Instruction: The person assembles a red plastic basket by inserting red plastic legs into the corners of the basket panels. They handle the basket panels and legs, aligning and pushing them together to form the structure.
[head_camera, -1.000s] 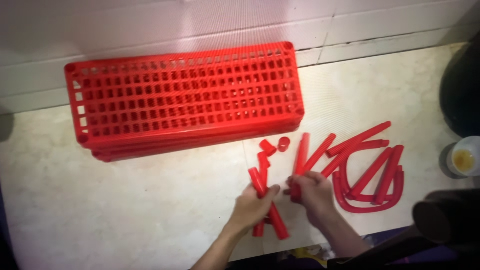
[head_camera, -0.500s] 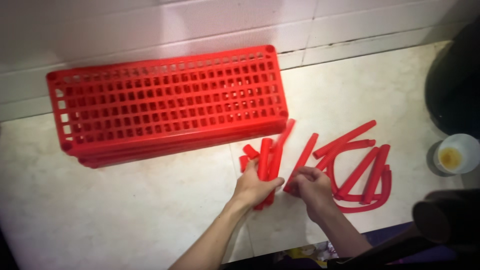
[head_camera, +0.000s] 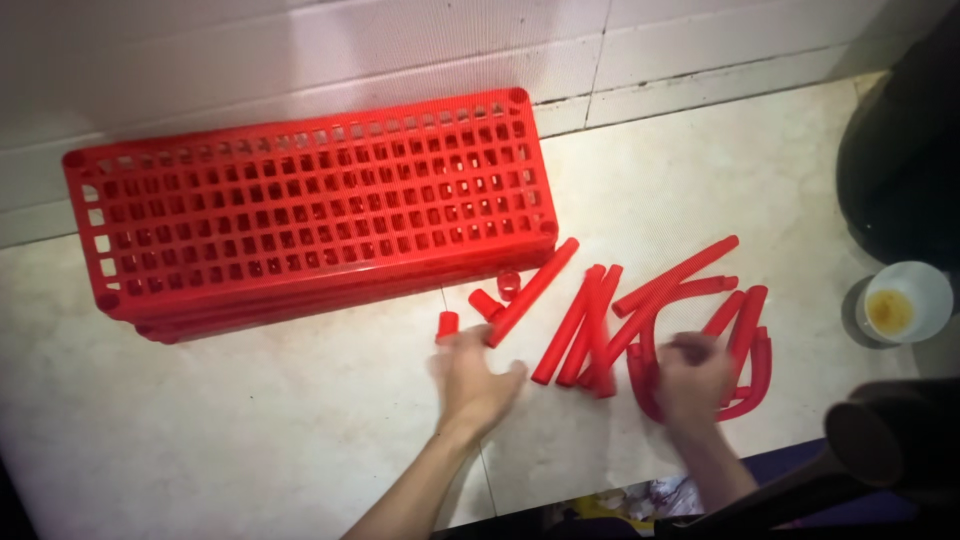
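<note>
Left hand (head_camera: 472, 383) by red tubes (head_camera: 575, 322), seemingly empty

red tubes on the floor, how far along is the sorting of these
Looks done: several straight red plastic tubes lie side by side on the pale tiled floor. In hand: the left hand rests open by the short red tube pieces, and the right hand is on the curved red tubes, grip blurred. Left: the stacked red plastic lattice shelves have no tubes fitted.

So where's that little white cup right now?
The cup sits at the far right of the head view, on the floor beside the curved red tubes.
</note>
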